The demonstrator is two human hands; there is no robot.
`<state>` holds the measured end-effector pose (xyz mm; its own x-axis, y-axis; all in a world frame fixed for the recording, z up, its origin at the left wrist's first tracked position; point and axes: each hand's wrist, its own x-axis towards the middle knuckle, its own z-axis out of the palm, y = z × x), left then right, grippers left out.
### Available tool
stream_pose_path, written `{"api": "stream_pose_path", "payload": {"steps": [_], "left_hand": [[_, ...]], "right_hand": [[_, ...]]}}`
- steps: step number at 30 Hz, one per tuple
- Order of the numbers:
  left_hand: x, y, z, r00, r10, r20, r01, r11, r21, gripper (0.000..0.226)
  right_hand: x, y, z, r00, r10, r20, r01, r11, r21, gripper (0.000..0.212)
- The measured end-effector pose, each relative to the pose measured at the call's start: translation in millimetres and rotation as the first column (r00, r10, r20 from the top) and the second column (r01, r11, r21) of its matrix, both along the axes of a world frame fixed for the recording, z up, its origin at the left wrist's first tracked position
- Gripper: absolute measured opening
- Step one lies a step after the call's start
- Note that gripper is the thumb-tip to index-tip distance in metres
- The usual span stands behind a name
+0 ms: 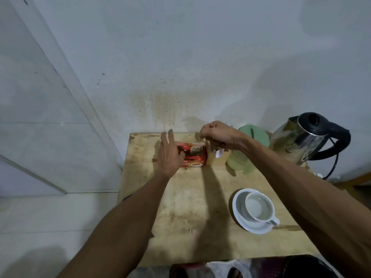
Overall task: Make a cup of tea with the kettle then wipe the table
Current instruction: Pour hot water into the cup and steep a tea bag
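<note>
You are reaching both arms out over the wooden desk (180, 207) toward its far edge, where it is meeting the stained wall (164, 101). Your left hand (169, 155) is resting against the left end of the red tea box (195, 157). Its fingers (167, 138) are lying straight and loose, pointing at the wall, and the thumb is touching the box top. The box is lying flat with its lid flap standing open.

Your right hand (217, 135) is hovering just right of the box and above it, with its fingers curled in tight. They are pinching a tan tea bag (211, 158), which is hanging down beneath them beside the box's right end. A small white tag (219, 153) is showing next to it. You cannot tell from here whether the bag's bottom is touching the desk.

Behind your right wrist a pale green jug (255, 141) is standing. To its right the steel kettle (301, 141), with black lid and handle, is sitting at the far right corner, its black cord (334, 163) trailing off the edge.

Nearer you, on the right half of the desk and well apart from the box, a white cup (259, 207) is standing upright on a white saucer (239, 207), handle turned toward you and to the right. Whether anything is in the cup is unclear.
</note>
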<state>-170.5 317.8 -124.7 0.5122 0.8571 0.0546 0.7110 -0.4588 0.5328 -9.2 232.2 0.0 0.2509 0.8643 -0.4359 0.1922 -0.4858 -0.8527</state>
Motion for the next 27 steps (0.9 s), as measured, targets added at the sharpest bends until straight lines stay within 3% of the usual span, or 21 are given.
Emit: {"api": "stream_pose_path", "payload": {"steps": [2,5,8,12,17,20,24,27], "left_hand": [[7,2,7,0.991,-0.116,-0.073,0.123,0.988,0.092,0.084],[11,4,11,0.945,-0.273,-0.179,0.297,0.947,0.126,0.061],[9,-4,2,0.917,-0.330,-0.222,0.361,0.925,0.119,0.037],[3,-16,-13,0.914,-0.333,-0.231,0.355,0.933,0.056,0.027],[5,-34,-14,0.929,-0.291,-0.227,0.316,0.945,0.080,0.033],[6,-56,-13,0.959,-0.254,-0.129,0.266,0.960,0.088,0.032],[12,-109,-21,0.989,-0.150,0.009,0.150,0.985,-0.089,0.025],[16,-158,-33,0.998,-0.063,0.031,0.069,0.959,-0.276,0.023]], "right_hand": [[2,-10,3,1.000,0.023,0.019,-0.022,1.000,-0.011,0.032],[5,-22,2,0.997,0.045,0.056,-0.043,0.998,-0.034,0.011],[10,-37,-2,0.998,0.020,0.052,-0.018,0.999,-0.047,0.029],[16,-61,0,0.999,-0.011,0.053,0.014,0.998,-0.057,0.042],[27,-88,1,0.995,-0.037,0.092,0.045,0.995,-0.084,0.041],[34,-107,6,0.995,-0.029,0.092,0.037,0.995,-0.088,0.043],[44,-141,11,0.995,-0.014,0.099,0.022,0.997,-0.080,0.041],[49,-167,14,0.997,0.009,0.082,-0.004,0.998,-0.066,0.040]]}}
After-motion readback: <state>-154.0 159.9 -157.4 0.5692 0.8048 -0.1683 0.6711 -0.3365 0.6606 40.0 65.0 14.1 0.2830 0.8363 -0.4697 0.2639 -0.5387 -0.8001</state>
